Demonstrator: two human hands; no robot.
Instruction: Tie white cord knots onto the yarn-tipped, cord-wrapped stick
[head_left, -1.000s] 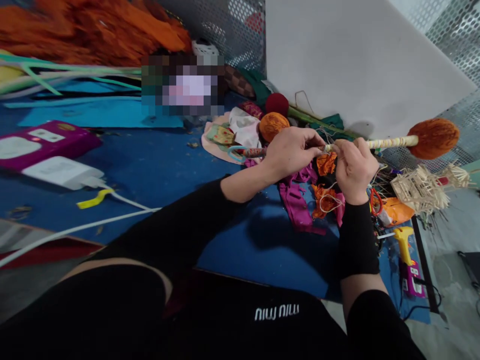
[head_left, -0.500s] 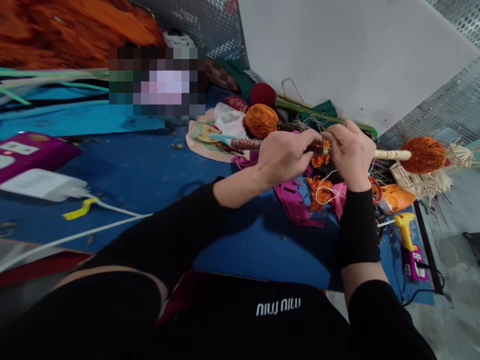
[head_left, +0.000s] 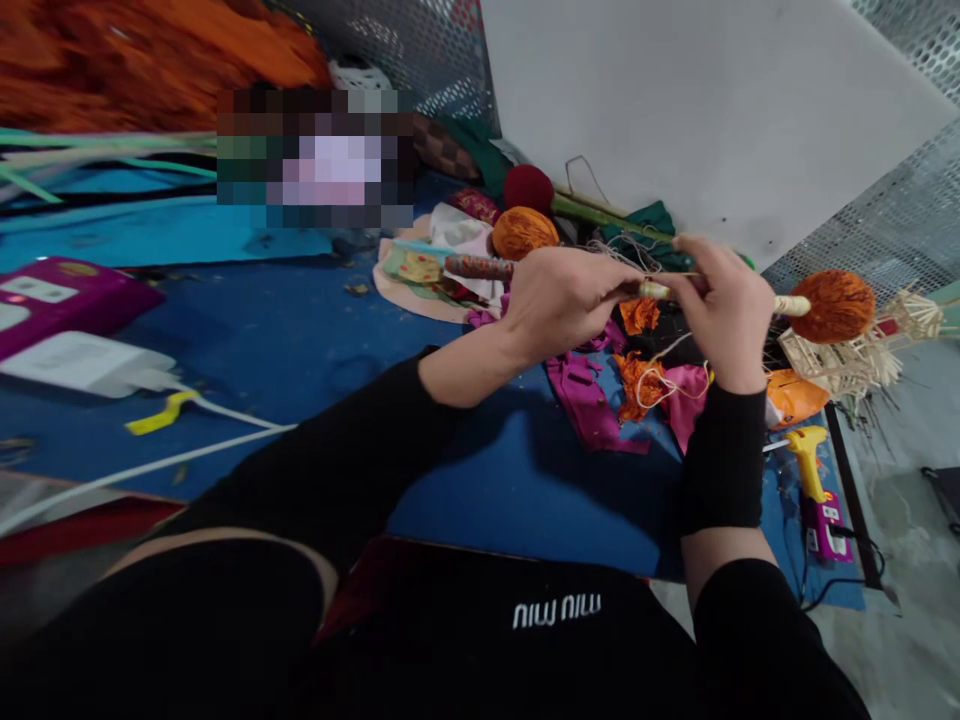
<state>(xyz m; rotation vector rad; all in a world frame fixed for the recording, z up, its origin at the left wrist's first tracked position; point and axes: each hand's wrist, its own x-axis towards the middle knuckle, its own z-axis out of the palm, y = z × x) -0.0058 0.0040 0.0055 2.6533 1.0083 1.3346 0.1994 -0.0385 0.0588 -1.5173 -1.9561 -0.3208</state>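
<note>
A pale wrapped stick (head_left: 657, 291) lies level across both hands, with a fuzzy orange ball (head_left: 834, 306) at its right end. My left hand (head_left: 562, 300) is closed around its left part, fingertips pinched near the pale wrapping. A patterned orange-and-grey rod (head_left: 480, 267) juts out left of that hand; whether it joins the stick is hidden. My right hand (head_left: 727, 305) is closed on the stick, which passes behind its fingers. A thin tan strip (head_left: 671, 274) runs between the two hands above the stick.
Purple cloth pieces (head_left: 589, 400), an orange fuzzy scrap (head_left: 637, 385) and string lie below my hands. Another orange ball (head_left: 525, 232) and a dark red ball (head_left: 528, 188) sit behind. A yellow glue gun (head_left: 808, 460) is at right; a white charger (head_left: 94, 365) at left.
My right hand has shifted slightly right and its fingers have spread along the stick. The orange ball on the stick has moved a little left, and the patterned rod has shifted left and up.
</note>
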